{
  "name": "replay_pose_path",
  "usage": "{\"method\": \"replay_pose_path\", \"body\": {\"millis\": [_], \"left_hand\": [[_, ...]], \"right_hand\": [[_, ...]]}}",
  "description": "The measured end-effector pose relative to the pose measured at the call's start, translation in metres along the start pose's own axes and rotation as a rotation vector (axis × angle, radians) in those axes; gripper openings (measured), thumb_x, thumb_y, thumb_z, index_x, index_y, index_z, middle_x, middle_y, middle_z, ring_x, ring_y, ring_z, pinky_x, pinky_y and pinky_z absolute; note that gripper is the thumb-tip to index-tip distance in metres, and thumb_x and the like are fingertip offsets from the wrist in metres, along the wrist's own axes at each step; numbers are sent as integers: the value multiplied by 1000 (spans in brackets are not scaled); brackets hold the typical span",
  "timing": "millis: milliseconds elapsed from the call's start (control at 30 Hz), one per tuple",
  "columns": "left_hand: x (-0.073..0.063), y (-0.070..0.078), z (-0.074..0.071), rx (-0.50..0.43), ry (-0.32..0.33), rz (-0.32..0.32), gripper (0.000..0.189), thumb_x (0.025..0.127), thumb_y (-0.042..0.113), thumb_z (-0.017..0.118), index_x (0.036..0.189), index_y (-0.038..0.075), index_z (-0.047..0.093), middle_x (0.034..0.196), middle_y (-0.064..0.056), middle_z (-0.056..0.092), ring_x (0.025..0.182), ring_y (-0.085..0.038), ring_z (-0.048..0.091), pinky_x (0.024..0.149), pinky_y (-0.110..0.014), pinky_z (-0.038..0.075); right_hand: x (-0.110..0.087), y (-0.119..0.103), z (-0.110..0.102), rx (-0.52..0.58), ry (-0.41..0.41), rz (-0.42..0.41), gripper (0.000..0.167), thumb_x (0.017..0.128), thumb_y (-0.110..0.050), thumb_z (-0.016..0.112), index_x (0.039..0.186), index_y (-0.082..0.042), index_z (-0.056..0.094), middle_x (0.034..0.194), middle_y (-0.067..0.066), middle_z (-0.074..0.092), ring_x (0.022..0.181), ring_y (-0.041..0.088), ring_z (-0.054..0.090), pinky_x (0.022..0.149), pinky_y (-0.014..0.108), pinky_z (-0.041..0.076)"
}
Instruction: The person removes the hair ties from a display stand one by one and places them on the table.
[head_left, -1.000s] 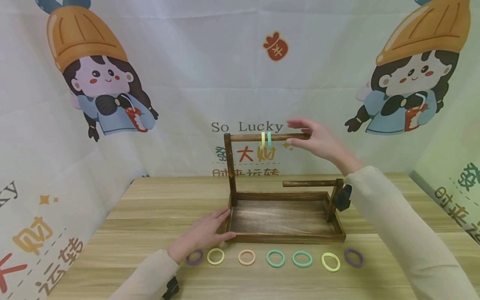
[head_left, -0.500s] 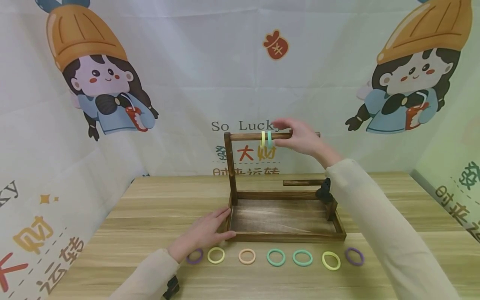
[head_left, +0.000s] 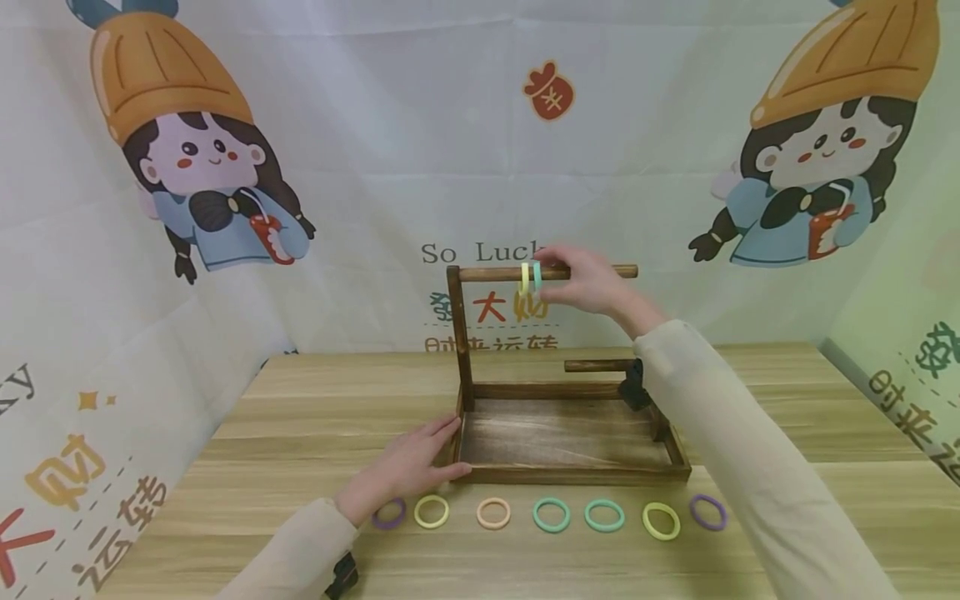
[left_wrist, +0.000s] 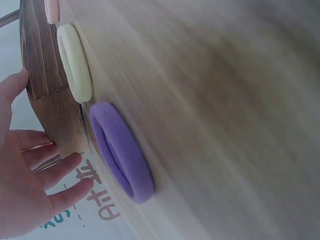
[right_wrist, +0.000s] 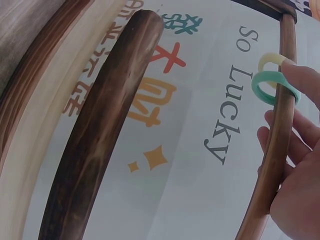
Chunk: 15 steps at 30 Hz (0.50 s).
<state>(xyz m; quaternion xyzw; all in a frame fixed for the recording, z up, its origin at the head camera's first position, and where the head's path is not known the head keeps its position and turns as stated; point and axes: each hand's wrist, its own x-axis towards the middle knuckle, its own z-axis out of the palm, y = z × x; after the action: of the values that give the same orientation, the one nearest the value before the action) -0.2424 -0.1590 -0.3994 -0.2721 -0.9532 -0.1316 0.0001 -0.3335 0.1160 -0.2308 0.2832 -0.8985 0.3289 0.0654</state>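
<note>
In the head view, my right hand (head_left: 587, 279) is at the upper wooden rod (head_left: 480, 274), its thumb and fingers parted on either side of it. A green ring (head_left: 537, 276) hangs on that rod at the fingertips, with a pale yellow ring (head_left: 524, 277) just left of it. In the right wrist view the thumb overlaps the edge of the green ring (right_wrist: 263, 92); firm contact cannot be made out. My left hand (head_left: 405, 465) rests with extended fingers against the left end of the wooden rack's tray (head_left: 570, 477). A purple ring (left_wrist: 122, 155) lies near it.
A shorter lower rod (head_left: 596, 366) juts left from the rack's right post. Along the table front lie more rings: yellow (head_left: 432, 498), orange (head_left: 493, 500), green (head_left: 551, 502), green (head_left: 604, 502), yellow (head_left: 662, 537) and purple (head_left: 708, 512). A printed cloth (head_left: 375, 167) hangs behind.
My right hand has moved left along the upper rod, from near its free end to the green ring. My left hand and the rings have stayed in place.
</note>
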Motion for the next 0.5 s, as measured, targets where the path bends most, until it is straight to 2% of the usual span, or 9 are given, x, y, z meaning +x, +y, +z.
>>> {"method": "replay_pose_path", "body": {"millis": [67, 267, 500], "left_hand": [[0, 0, 0, -1, -2, -2, 76, 83, 53, 50, 134, 0, 34, 137, -16, 32, 119, -34, 35, 95, -46, 31], [-1, 2, -1, -4, 5, 0, 76, 82, 53, 50, 134, 0, 34, 137, -16, 32, 119, -35, 35, 95, -46, 32], [-1, 2, -1, 0, 4, 1, 75, 83, 52, 51, 134, -1, 34, 137, -16, 32, 119, -35, 36, 95, -47, 32]], "right_hand": [[1, 0, 1, -41, 3, 11, 58, 76, -17, 68, 127, -5, 44, 119, 10, 52, 108, 24, 46, 93, 40, 33], [3, -3, 2, -159, 8, 52, 59, 76, -26, 69, 127, -10, 46, 119, 7, 53, 107, 23, 46, 98, 48, 18], [3, -4, 3, -205, 9, 78, 57, 76, -28, 69, 126, -13, 47, 118, 7, 54, 108, 25, 46, 97, 50, 16]]}}
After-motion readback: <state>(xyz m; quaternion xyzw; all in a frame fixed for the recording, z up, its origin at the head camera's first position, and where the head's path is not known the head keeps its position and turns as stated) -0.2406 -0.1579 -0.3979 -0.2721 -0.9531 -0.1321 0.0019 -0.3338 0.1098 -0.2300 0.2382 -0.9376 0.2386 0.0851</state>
